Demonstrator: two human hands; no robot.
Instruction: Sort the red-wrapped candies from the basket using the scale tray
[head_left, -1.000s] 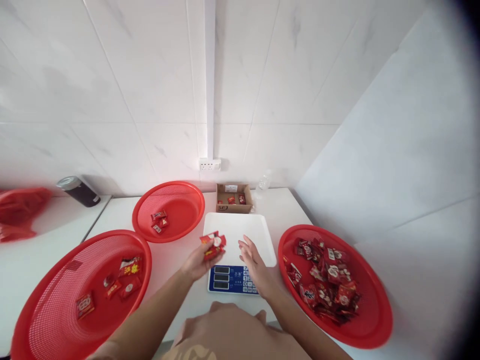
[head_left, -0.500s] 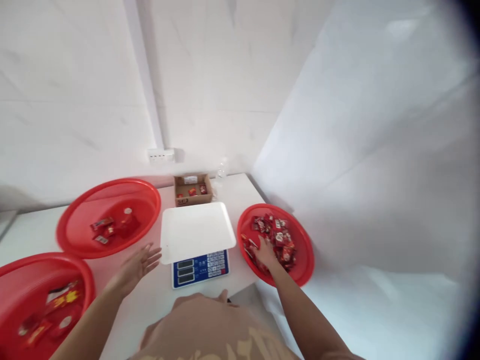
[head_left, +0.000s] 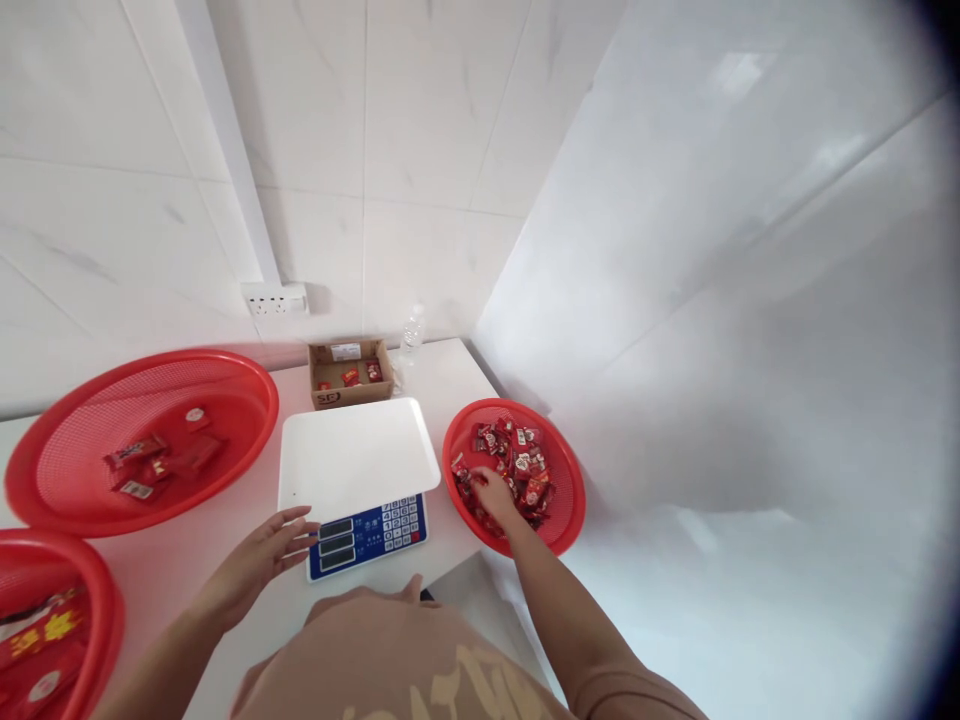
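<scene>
My right hand is down inside the right red basket, its fingers curled among small red packets; what they grip is too small to name. With fingers spread and nothing in it, my left hand hovers by the lower left corner of a white tray. That tray lies on top of a scale with a blue keypad panel, and it bears no packets. The scale stands on a white table, between the right basket and the larger red baskets on the left.
A large red basket with a few packets stands at the left, and another basket is at the lower left. Behind the tray are a cardboard box and a clear bottle. A socket strip is on the wall.
The view has shifted, so the tray and baskets appear further left. My right hand's fingers have drawn together among the packets. My left hand is still open, now nearer the scale's panel.
</scene>
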